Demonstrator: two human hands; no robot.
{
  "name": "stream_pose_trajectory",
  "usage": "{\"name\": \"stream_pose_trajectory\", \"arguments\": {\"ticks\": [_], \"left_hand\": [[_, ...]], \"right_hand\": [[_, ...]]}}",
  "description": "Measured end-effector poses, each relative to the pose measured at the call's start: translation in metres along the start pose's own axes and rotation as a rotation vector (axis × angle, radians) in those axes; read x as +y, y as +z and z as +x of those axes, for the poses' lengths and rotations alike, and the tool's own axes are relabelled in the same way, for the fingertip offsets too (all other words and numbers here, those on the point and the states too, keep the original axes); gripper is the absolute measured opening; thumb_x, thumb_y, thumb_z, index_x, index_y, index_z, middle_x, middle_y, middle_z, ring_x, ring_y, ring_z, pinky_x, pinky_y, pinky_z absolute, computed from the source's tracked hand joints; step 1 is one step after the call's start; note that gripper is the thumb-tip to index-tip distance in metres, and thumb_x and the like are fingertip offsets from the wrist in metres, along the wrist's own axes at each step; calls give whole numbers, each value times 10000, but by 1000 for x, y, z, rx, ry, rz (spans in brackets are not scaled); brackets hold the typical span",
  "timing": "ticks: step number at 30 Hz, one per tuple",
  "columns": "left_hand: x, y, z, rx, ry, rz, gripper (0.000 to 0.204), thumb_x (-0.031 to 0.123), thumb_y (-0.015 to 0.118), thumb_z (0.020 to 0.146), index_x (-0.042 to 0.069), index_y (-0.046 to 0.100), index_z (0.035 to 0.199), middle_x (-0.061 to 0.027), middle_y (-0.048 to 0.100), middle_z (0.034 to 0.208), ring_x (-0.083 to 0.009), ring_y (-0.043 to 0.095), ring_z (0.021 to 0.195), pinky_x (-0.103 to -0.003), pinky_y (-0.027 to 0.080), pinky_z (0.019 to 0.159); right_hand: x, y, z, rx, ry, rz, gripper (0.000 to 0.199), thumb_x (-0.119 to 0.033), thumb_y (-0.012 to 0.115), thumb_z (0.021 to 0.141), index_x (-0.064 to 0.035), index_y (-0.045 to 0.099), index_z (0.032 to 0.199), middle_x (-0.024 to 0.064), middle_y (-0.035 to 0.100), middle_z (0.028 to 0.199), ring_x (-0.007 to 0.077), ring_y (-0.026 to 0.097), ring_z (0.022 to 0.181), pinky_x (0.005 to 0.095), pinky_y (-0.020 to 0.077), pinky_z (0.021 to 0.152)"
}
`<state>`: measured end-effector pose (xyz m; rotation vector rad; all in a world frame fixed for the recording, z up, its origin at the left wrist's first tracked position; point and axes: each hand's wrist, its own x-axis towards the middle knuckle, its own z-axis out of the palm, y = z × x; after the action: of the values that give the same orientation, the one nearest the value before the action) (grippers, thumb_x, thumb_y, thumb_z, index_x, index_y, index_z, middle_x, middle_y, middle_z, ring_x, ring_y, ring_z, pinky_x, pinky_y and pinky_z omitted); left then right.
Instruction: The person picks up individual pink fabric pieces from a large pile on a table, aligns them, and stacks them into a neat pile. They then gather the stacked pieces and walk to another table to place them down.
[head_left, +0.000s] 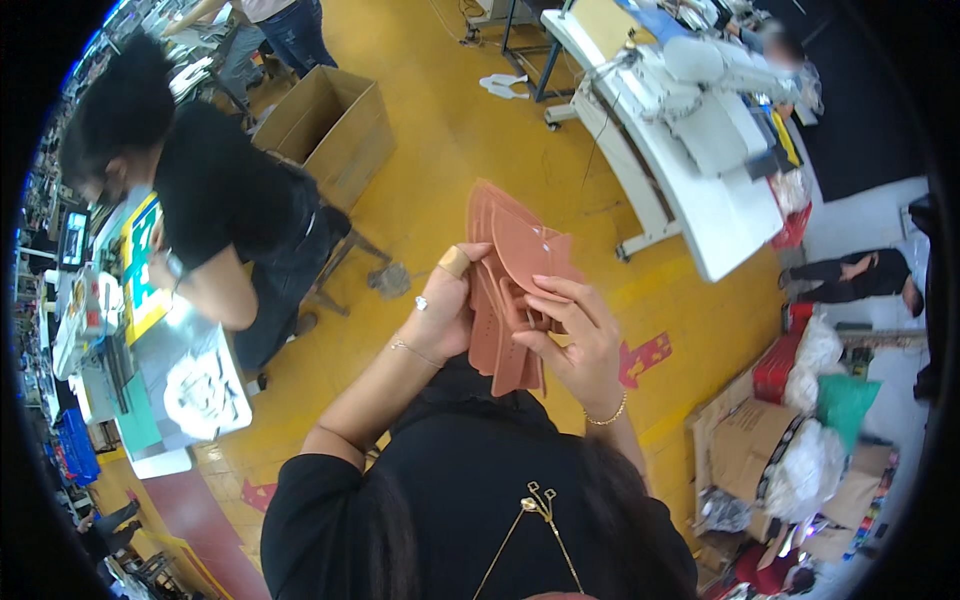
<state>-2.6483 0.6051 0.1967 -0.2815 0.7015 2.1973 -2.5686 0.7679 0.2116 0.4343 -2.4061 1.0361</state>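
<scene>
A stack of flat, reddish-brown leather-like cut pieces (525, 245) is held up in front of my chest, above the yellow floor. The pieces have rounded upper ends and pointed corners, and small holes run along some lower strips. My left hand (447, 300) grips the stack from its left side, with the thumb, wrapped in a tan band, against the near edge. On the right side, my right hand (575, 335) pinches the front pieces between thumb and fingers, and they fan slightly apart there. The left fingers behind the stack are hidden.
A co-worker in black (235, 190) sits at a worktable (215, 335) on the left. Beyond stands an open cardboard box (345, 135). A white sewing-machine table (700, 220) is at the far right. Boxes and bags, including a green bag (845, 405), crowd the right side.
</scene>
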Motion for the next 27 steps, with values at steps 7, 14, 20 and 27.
{"name": "stream_pose_trajectory", "arguments": {"ticks": [7, 14, 20, 27], "left_hand": [[145, 59, 173, 33, 0, -41, 517, 365, 414, 948, -8, 434, 1306, -187, 597, 1187, -296, 632, 1032, -444, 503, 939], [296, 49, 359, -59, 137, -176, 486, 334, 419, 955, -12, 432, 1296, -207, 601, 1168, -303, 634, 1035, -452, 502, 939], [462, 56, 454, -76, 389, -225, 464, 306, 451, 945, -14, 457, 1281, -218, 606, 1160, -304, 637, 1038, -442, 489, 951], [666, -16, 572, 84, 641, -242, 474, 211, 579, 921, 79, 433, 1353, -100, 582, 1240, -222, 601, 1098, -396, 479, 960]], "right_hand": [[151, 2, 185, 334, 444, 492, 221, -198, 460, 1008, 10, 535, 1006, 72, 600, 963, 102, 540, 861, 269, 449, 790], [319, 70, 377, 180, 222, 504, 221, -214, 438, 1019, -7, 479, 1086, 93, 564, 1015, 124, 536, 898, 289, 448, 819], [412, 145, 596, -1, -5, 725, 216, -134, 498, 998, -30, 435, 1177, 102, 534, 1076, 147, 534, 933, 297, 442, 863], [512, 294, 819, -343, -45, 647, 263, -111, 563, 956, -17, 419, 1154, 159, 499, 1161, 174, 537, 1008, 295, 442, 885]]}}
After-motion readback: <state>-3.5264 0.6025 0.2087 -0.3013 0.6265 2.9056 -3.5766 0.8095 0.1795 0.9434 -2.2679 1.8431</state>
